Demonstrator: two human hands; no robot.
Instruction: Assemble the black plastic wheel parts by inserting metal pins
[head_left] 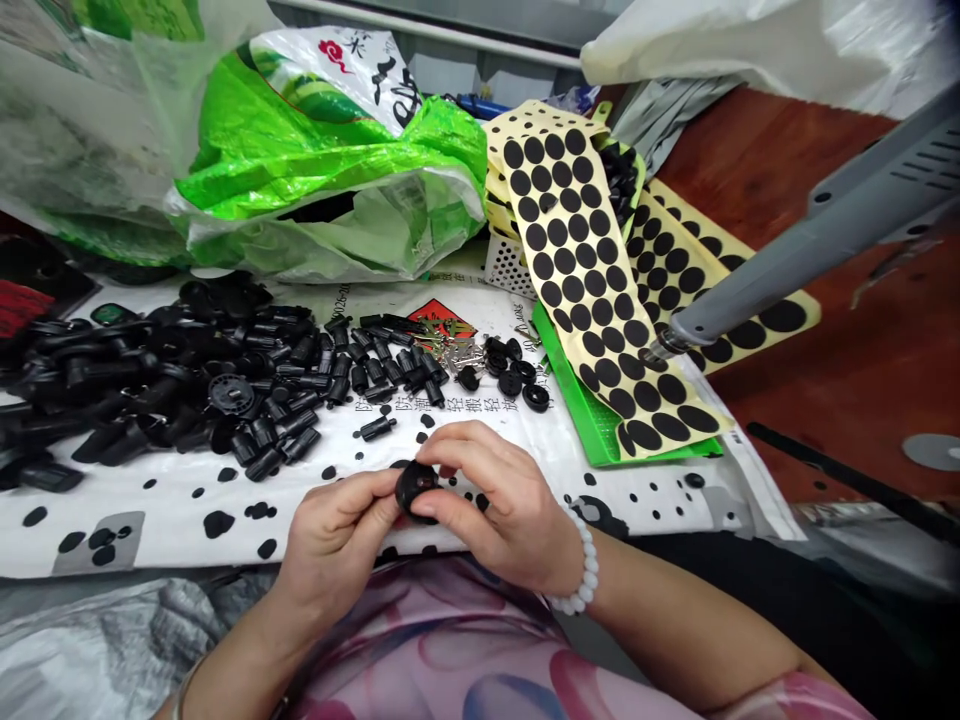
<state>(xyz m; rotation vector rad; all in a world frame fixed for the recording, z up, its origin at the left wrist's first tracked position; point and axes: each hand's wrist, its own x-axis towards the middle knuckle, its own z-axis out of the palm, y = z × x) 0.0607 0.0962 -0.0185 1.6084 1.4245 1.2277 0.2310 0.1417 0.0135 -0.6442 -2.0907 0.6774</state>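
Between my two hands, just above the front of the white sheet, is a small round black plastic part. My left hand pinches its left side with thumb and fingertips. From the right, my right hand grips the same part, index finger over the top and thumb below. Part of it is hidden by the fingers. Beyond my hands lie a single black cylindrical piece, several round black caps and a cluster of small metal pieces.
A large heap of black plastic parts covers the left of the white sheet. Behind it sits a green plastic bag. At right, sheets of black round stickers lean over a green tray, with a grey electric screwdriver above.
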